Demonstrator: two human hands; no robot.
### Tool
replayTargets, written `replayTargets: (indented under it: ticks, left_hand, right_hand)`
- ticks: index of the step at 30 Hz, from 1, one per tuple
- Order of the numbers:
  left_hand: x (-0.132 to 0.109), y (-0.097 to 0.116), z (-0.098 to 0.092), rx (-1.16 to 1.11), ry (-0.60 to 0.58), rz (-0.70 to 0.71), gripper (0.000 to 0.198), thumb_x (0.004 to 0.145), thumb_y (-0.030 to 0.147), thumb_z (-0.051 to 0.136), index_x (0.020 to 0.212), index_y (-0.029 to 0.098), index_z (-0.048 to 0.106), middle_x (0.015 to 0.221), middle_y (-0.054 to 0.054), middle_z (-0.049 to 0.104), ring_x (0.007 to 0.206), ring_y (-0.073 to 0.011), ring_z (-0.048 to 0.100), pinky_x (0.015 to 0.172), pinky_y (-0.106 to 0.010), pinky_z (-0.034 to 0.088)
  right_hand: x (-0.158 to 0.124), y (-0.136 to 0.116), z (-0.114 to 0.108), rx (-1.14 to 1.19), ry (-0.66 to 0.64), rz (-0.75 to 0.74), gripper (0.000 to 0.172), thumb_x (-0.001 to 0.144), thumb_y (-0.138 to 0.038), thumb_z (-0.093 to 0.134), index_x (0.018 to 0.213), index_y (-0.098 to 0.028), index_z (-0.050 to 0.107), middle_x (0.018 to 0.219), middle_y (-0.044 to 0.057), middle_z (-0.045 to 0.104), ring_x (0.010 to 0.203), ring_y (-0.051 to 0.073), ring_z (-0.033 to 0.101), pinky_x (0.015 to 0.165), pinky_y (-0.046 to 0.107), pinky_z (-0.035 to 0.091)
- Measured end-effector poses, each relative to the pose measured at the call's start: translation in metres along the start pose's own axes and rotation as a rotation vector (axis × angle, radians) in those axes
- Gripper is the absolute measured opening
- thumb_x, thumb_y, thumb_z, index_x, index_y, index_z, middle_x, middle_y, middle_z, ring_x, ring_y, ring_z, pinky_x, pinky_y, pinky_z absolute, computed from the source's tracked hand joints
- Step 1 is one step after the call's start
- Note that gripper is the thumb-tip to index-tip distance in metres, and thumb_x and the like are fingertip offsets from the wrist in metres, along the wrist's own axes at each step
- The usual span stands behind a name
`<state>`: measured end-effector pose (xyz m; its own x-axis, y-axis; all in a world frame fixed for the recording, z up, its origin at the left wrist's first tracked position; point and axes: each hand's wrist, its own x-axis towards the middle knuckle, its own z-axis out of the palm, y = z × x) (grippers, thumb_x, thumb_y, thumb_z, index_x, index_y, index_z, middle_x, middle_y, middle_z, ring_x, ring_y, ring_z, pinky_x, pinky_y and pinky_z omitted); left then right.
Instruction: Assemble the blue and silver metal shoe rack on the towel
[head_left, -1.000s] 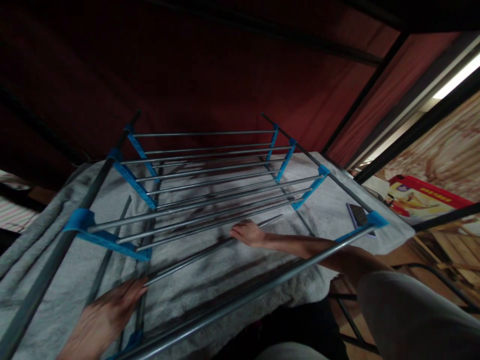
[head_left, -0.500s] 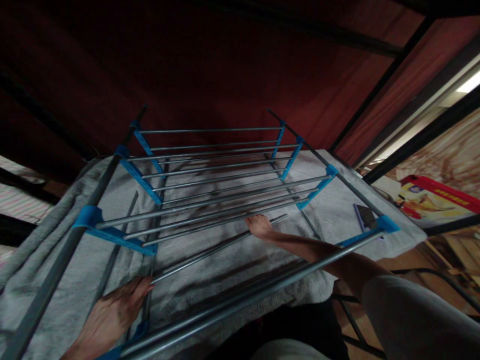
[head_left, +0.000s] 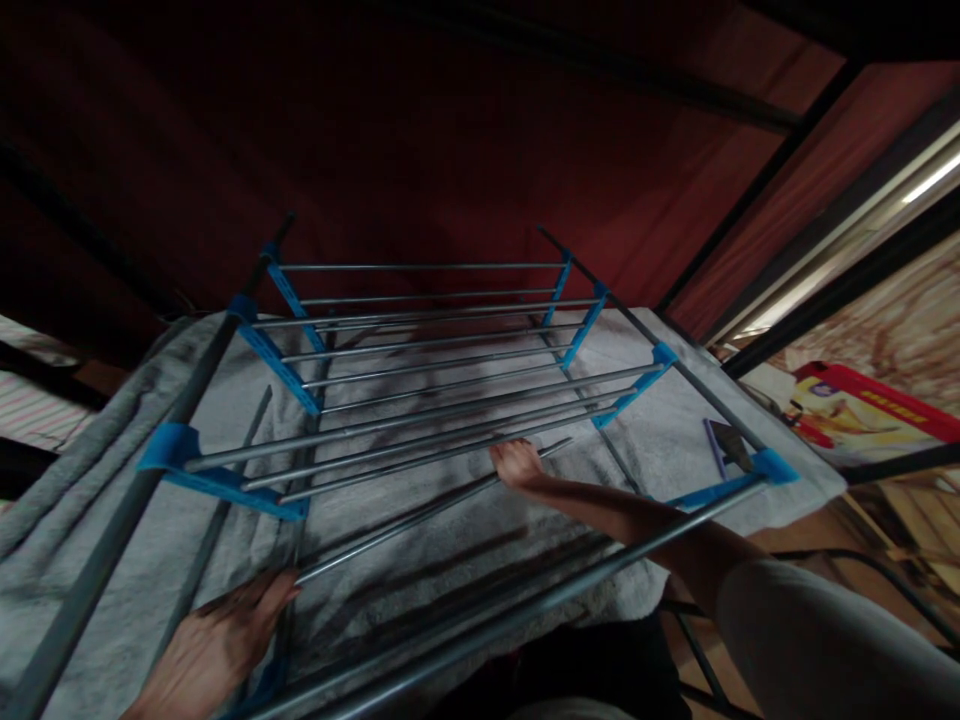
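Observation:
A rack of grey metal tubes with blue plastic brackets lies on a fluffy grey blanket. Between its nearer shelves I hold a loose metal tube slantwise. My left hand is closed round the tube's near left end, beside the rack's left side. Farther along, toward the right end, my right hand grips the same tube, its forearm passing under the front crossbar. The tube's tip sticks out past the right hand. Parts of the left fingers are hidden.
A dark-screened phone with a purplish edge lies on the blanket at the right. Beyond it is a red and yellow box. A dark red curtain hangs behind the rack. Another loose tube lies at the left.
Both hands keep hold of the tube, which stays slanted. My left hand and the tube's left end have shifted slightly down and left in view. The camera view has tilted a little.

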<state>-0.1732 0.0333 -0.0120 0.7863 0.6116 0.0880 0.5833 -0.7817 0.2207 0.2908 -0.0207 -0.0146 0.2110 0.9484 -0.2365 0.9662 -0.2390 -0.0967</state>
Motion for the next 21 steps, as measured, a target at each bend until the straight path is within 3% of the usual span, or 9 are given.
replayTargets:
  ticks: [12, 16, 21]
  left_hand:
    - [0.015, 0.004, -0.01, 0.156, 0.192, 0.258, 0.049, 0.087, 0.013, 0.036, 0.095, 0.025, 0.082, 0.091, -0.007, 0.083, 0.068, -0.0239, 0.078, 0.061, -0.028, 0.064]
    - [0.013, -0.002, -0.007, 0.195, 0.122, 0.255, 0.051, 0.083, 0.01, 0.036, 0.099, 0.021, 0.084, 0.097, -0.01, 0.083, 0.075, -0.025, 0.08, 0.064, -0.029, 0.065]
    - [0.011, -0.013, -0.003, 0.188, 0.021, 0.217, 0.053, 0.081, 0.011, 0.038, 0.104, 0.024, 0.084, 0.108, -0.008, 0.082, 0.087, -0.0236, 0.081, 0.075, -0.028, 0.066]
  right_hand:
    - [0.003, 0.002, 0.012, -0.041, 0.015, -0.011, 0.04, 0.106, -0.023, 0.037, 0.109, -0.016, 0.077, 0.114, 0.017, 0.077, 0.106, 0.026, 0.071, 0.098, 0.037, 0.045]
    - [0.003, 0.002, 0.012, -0.024, 0.02, 0.001, 0.045, 0.108, -0.023, 0.034, 0.108, -0.015, 0.078, 0.113, 0.017, 0.077, 0.108, 0.026, 0.07, 0.1, 0.036, 0.044]
    - [0.002, -0.001, 0.009, 0.002, 0.032, 0.008, 0.045, 0.107, -0.023, 0.034, 0.105, -0.014, 0.078, 0.111, 0.018, 0.077, 0.106, 0.025, 0.072, 0.097, 0.035, 0.045]
